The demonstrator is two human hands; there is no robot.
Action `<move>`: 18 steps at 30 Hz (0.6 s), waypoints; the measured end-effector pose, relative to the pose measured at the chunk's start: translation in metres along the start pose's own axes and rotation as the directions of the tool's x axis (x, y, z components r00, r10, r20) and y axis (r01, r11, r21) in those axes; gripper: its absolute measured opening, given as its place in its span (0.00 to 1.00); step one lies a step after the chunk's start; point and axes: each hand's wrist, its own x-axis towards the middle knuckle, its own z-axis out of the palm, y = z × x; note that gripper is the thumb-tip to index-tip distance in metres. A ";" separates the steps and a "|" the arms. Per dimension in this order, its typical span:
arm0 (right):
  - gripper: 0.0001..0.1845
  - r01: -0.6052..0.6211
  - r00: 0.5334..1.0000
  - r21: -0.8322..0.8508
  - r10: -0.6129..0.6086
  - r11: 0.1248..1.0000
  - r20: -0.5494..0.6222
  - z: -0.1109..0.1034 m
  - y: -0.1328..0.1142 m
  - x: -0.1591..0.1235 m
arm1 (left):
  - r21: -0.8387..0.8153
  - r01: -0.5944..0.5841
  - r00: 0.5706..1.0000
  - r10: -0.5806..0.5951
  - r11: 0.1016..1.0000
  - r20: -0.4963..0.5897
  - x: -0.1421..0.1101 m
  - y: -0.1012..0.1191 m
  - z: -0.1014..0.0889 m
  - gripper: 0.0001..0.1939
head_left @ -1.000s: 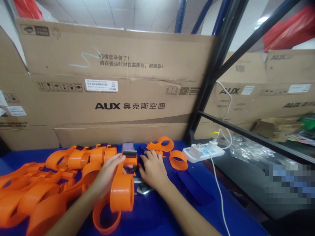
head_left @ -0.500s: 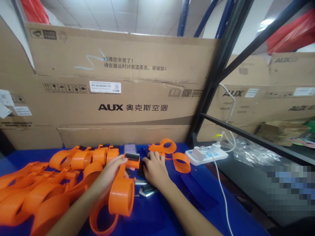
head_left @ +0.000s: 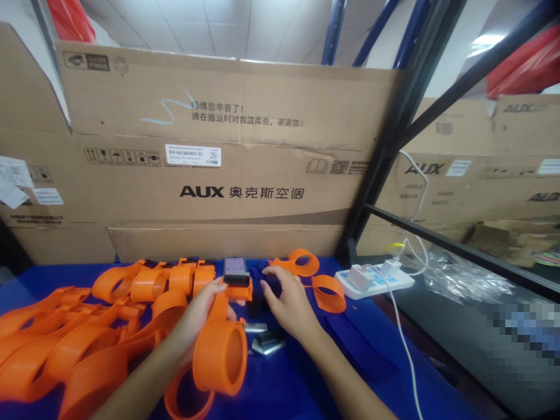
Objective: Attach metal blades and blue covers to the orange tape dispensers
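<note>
My left hand [head_left: 202,310] is closed around an orange plastic tape dispenser [head_left: 220,354], its round hub hanging toward me. A black strip [head_left: 237,281] sits across the dispenser's upper end. To the right, my right hand [head_left: 292,298] hovers over the table with thumb and fingers apart; no object shows in it. Its fingertips are close to small dark blue pieces [head_left: 259,272], partly hidden by the fingers. Between my forearms lie a few silver metal pieces with black parts [head_left: 268,341].
Several orange dispensers [head_left: 79,350] fill the left of the blue table [head_left: 262,396]. Two more orange pieces lie right, including a ring [head_left: 329,293]. A phone [head_left: 235,265] stands at the back. A power strip [head_left: 375,281] with a white cable lies right. Cardboard [head_left: 227,140] walls the rear.
My right hand has lifted and its thumb and fingers have spread, uncovering some of the dark blue pieces. My left hand still holds the tape dispenser. The view has shifted slightly.
</note>
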 end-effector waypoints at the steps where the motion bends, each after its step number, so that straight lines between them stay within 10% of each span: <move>1: 0.08 -0.001 1.000 0.128 0.003 0.992 -0.013 -0.001 -0.002 0.000 | -0.024 0.015 1.000 -0.015 1.000 -0.003 0.000 -0.001 0.000 0.17; 5: 0.09 0.021 1.000 0.417 -0.010 0.909 -0.028 0.000 -0.012 -0.003 | 0.001 0.059 0.997 -0.059 0.998 -0.058 0.003 -0.005 -0.002 0.21; 18: 0.07 0.085 0.977 0.422 0.009 0.903 -0.214 0.003 -0.025 -0.013 | 0.216 -0.139 0.986 0.157 0.966 -0.064 0.000 -0.007 0.008 0.20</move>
